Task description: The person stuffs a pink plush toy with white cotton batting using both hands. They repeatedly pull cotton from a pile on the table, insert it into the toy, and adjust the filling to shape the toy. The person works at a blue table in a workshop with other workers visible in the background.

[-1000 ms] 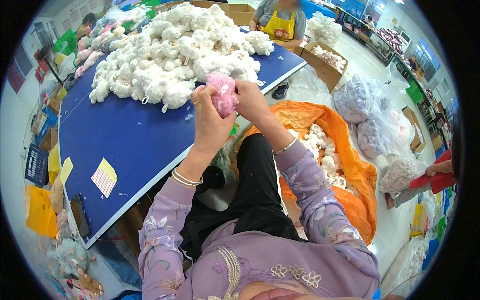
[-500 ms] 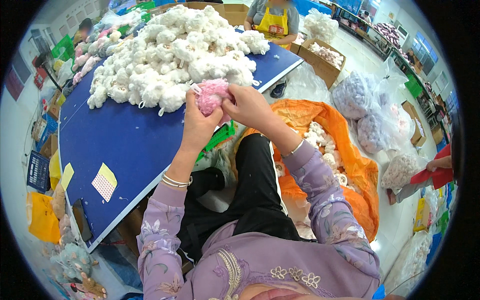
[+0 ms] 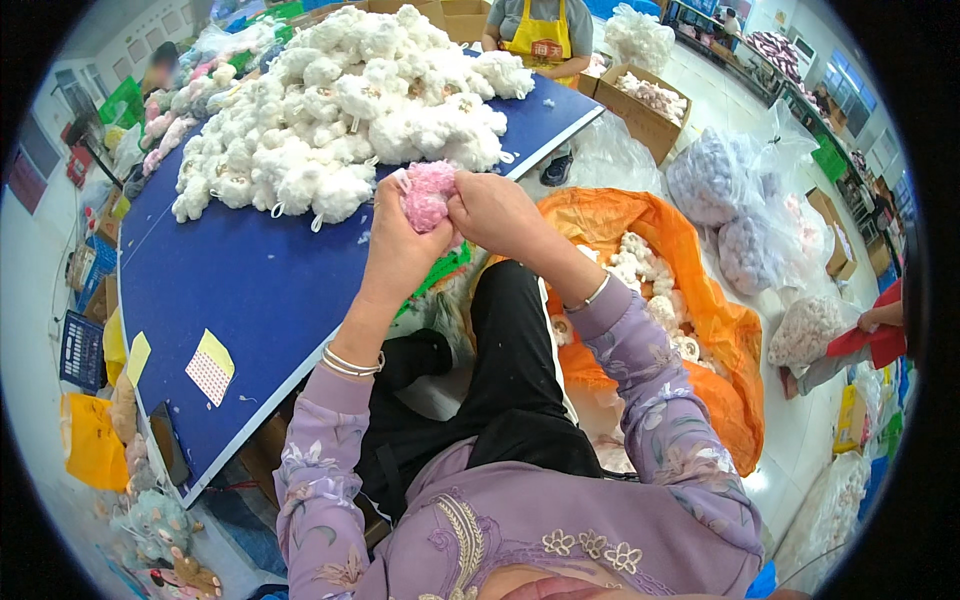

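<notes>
A small fluffy pink plush piece [image 3: 428,196] is held up in both hands, just off the near side of the white heap. My left hand [image 3: 402,240] grips it from the left, its thumb pressed along the lower side. My right hand [image 3: 496,212] pinches its right side with fingers curled in. A small white tag or loop sticks out at the piece's upper left. Behind it, a large pile of white plush toys [image 3: 330,120], some with white loops, lies on the blue table [image 3: 270,290].
An orange sack [image 3: 735,400] with white plush pieces lies open at my right. Sticker sheets [image 3: 210,368] and a dark phone-like slab [image 3: 167,440] lie on the table's left. A person in a yellow apron [image 3: 540,42] stands across. Cardboard boxes [image 3: 640,118] and filled clear bags [image 3: 715,185] stand right.
Both hands keep hold of the pink plush piece, which has shifted slightly right. My right fingers are curled more closely against it. The view has moved a little.
</notes>
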The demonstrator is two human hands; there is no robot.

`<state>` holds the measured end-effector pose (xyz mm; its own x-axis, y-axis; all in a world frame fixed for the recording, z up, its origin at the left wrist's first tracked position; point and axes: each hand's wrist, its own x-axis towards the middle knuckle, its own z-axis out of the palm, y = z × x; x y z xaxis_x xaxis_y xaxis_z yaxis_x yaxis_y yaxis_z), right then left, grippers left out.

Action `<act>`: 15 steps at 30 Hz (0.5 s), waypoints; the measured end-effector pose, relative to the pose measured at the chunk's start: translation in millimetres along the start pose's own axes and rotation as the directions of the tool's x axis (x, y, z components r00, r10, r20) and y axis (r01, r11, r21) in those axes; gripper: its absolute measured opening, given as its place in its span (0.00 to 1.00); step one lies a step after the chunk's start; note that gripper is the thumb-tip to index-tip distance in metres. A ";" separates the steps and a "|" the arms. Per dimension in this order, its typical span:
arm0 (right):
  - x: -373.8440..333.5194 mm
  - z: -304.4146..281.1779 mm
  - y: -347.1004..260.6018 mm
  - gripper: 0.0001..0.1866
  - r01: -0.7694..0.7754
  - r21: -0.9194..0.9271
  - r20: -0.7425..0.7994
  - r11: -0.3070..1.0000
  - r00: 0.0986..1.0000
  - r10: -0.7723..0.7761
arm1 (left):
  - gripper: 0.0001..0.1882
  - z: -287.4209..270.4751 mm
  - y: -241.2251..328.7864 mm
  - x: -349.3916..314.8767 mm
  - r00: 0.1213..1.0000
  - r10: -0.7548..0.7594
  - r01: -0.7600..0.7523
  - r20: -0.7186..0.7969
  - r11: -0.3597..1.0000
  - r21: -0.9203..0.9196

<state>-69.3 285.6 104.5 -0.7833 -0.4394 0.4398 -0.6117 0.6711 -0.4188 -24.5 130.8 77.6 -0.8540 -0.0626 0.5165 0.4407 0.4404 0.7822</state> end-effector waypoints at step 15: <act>-32.4 0.8 5.5 0.09 0.316 0.234 -0.080 0.920 0.949 -0.305 | 0.17 12.8 7.6 14.3 0.994 -0.050 0.028 0.101 0.977 0.210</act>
<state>-47.3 303.0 87.4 -0.5475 -0.5742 0.6087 -0.8357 0.3387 -0.4322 -36.9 144.8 86.4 -0.8984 0.0062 0.4391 0.3492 0.6164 0.7058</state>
